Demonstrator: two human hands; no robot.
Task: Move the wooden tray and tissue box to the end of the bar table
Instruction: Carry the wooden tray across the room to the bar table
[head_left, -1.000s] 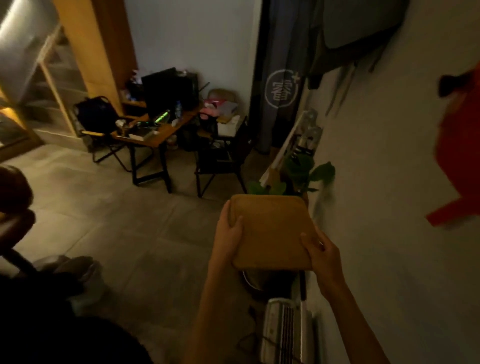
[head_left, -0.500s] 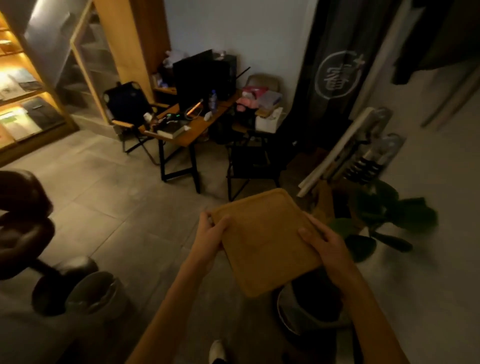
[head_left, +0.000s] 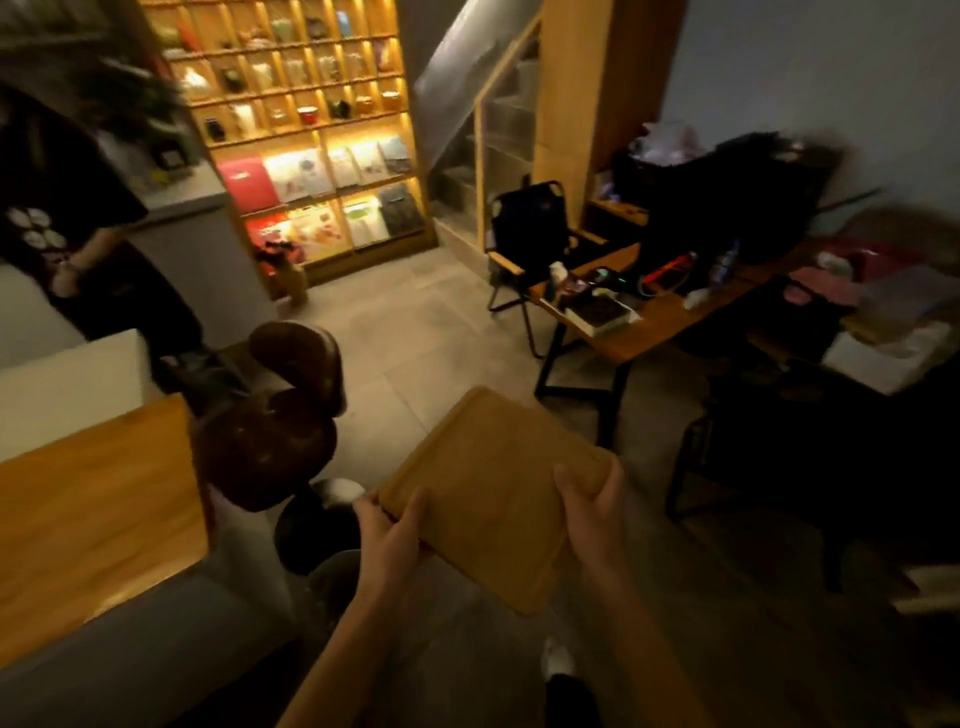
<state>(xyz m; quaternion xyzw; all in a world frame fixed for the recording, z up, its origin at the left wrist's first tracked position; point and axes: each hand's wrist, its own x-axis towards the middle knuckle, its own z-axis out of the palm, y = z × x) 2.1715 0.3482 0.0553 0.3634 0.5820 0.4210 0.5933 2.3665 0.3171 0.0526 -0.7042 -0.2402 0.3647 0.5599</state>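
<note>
I hold the wooden tray (head_left: 493, 488) in both hands in front of me, above the floor, with nothing on it. My left hand (head_left: 392, 527) grips its near left edge, thumb on top. My right hand (head_left: 589, 501) grips its right edge. The wooden top of the bar table (head_left: 88, 519) lies at the lower left, apart from the tray. A white box that may be the tissue box (head_left: 878, 358) sits at the far right, blurred.
Brown bar stools (head_left: 270, 421) stand between the bar table and me. A person in dark clothes (head_left: 78, 218) stands at the upper left. A cluttered wooden desk (head_left: 639, 322) and black chairs (head_left: 524, 234) fill the right. Lit shelves (head_left: 311, 135) line the back.
The view has swung left, away from the wall and plant, so the bar table, stools and lit shelves have come into sight. Both hands keep hold of the tray.
</note>
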